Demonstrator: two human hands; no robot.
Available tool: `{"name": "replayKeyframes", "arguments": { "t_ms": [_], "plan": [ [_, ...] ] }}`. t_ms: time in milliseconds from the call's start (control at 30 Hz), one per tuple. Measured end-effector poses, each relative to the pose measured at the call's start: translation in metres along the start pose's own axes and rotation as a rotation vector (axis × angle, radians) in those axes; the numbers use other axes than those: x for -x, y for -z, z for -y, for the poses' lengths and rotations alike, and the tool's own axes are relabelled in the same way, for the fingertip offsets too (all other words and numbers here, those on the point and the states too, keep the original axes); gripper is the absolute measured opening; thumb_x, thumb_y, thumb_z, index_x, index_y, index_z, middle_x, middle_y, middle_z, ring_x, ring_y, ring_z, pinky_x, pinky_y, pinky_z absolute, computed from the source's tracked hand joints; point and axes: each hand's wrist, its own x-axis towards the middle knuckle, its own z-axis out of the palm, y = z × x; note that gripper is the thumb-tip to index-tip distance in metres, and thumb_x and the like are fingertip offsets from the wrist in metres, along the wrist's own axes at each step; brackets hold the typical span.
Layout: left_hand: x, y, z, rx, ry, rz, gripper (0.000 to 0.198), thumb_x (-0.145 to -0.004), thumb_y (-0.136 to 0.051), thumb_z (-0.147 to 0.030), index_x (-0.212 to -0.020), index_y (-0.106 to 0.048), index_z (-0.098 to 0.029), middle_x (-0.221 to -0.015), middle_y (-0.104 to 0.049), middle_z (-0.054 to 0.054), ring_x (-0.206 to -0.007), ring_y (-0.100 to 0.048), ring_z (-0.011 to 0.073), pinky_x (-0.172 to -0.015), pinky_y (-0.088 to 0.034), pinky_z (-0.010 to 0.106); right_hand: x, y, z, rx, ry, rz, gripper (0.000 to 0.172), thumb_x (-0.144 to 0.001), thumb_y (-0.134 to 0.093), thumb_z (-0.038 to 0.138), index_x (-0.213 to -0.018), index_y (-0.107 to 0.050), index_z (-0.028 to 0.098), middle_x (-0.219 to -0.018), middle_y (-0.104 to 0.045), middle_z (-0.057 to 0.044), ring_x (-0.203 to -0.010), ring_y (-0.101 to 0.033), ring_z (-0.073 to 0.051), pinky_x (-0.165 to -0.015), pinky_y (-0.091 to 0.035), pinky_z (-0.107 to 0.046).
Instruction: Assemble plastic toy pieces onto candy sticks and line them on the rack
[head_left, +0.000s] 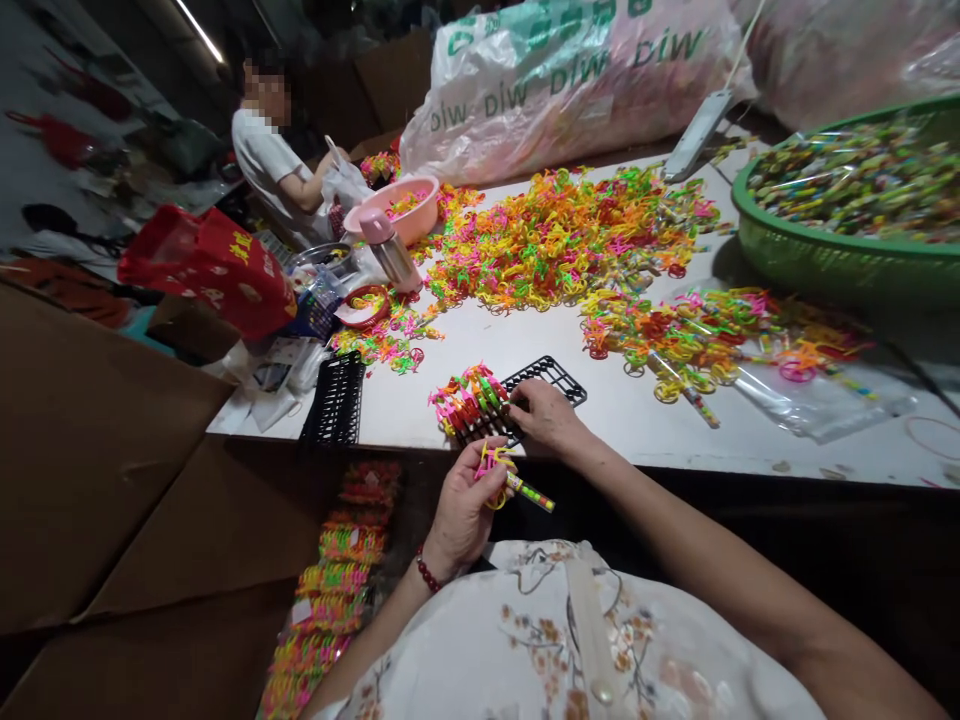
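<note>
A thin candy tube point(529, 491) with a yellow ring toy is pinched in the left hand point(466, 508) below the table point(615, 400) edge, its long axis pointing right and slightly down. The black tray point(546, 383), filled with neon toys at its left end, is touched by the right hand point(546, 415), fingers curled on its rim.

Dim workroom, white table point(645, 420), brown cardboard boxes point(112, 480) at left, strip light point(199, 30) overhead, dark floor
</note>
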Motion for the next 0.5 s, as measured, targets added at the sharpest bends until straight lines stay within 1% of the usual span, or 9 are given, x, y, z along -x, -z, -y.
{"name": "replayKeyframes", "arguments": {
  "t_ms": [67,133,200,267,333,400,500],
  "plan": [
    [-0.001,0.001,0.001,-0.012,0.008,0.004,0.036,-0.072,-0.08,-0.026,-0.102,-0.064,-0.016,-0.082,-0.064,-0.001,-0.066,-0.056,0.0048,-0.06,-0.044,0.015,0.005,0.01,0.001,-0.097,-0.036,-0.036,0.008,-0.083,-0.06,0.026,-0.082,-0.063,0.018,-0.077,-0.063,-0.003,-0.073,-0.054,-0.017,-0.069,-0.039,-0.028],
    [-0.002,0.002,0.002,-0.026,0.006,-0.003,0.029,-0.072,-0.08,-0.027,-0.093,-0.064,-0.015,-0.079,-0.064,-0.001,-0.063,-0.056,0.0047,-0.058,-0.045,0.015,0.017,0.021,0.004,-0.228,-0.068,-0.066,0.011,-0.082,-0.061,0.028,-0.087,-0.063,0.018,-0.074,-0.062,-0.001,-0.066,-0.054,-0.015,-0.065,-0.041,-0.028],
    [-0.002,0.003,0.003,-0.028,0.001,0.005,0.028,-0.073,-0.079,-0.026,-0.093,-0.063,-0.015,-0.078,-0.064,-0.001,-0.061,-0.056,0.0046,-0.057,-0.045,0.015,0.034,0.032,0.008,-0.406,-0.108,-0.063,0.02,-0.081,-0.064,0.031,-0.097,-0.065,0.019,-0.074,-0.063,0.0,-0.065,-0.055,-0.014,-0.064,-0.044,-0.028],
    [-0.003,0.003,0.004,-0.022,-0.004,0.027,0.035,-0.073,-0.079,-0.025,-0.102,-0.062,-0.017,-0.078,-0.063,-0.002,-0.06,-0.056,0.0044,-0.056,-0.046,0.015,0.054,0.041,0.012,-0.625,-0.176,-0.013,0.03,-0.079,-0.067,0.035,-0.105,-0.066,0.02,-0.079,-0.067,-0.001,-0.07,-0.06,-0.015,-0.068,-0.049,-0.029],
    [-0.004,0.002,0.006,-0.022,-0.002,0.048,0.042,-0.073,-0.079,-0.025,-0.11,-0.06,-0.018,-0.079,-0.063,-0.003,-0.059,-0.056,0.0038,-0.056,-0.047,0.014,0.073,0.047,0.015,-0.842,-0.272,0.068,0.037,-0.077,-0.07,0.039,-0.109,-0.067,0.02,-0.085,-0.07,-0.002,-0.075,-0.065,-0.017,-0.074,-0.053,-0.032],
    [-0.004,0.002,0.007,-0.031,0.02,0.067,0.042,-0.073,-0.08,-0.025,-0.108,-0.059,-0.017,-0.079,-0.063,-0.003,-0.058,-0.058,0.0042,-0.056,-0.049,0.015,0.089,0.052,0.018,-1.005,-0.371,0.131,0.04,-0.074,-0.074,0.041,-0.108,-0.069,0.02,-0.089,-0.071,-0.003,-0.078,-0.068,-0.018,-0.08,-0.055,-0.035],
    [-0.005,0.001,0.01,-0.052,0.056,0.085,0.035,-0.072,-0.08,-0.026,-0.098,-0.059,-0.015,-0.077,-0.064,-0.003,-0.055,-0.062,0.0058,-0.055,-0.052,0.017,0.103,0.059,0.022,-1.147,-0.46,0.142,0.039,-0.074,-0.077,0.039,-0.109,-0.07,0.022,-0.091,-0.073,-0.003,-0.078,-0.07,-0.016,-0.08,-0.057,-0.033]
  ]
}}
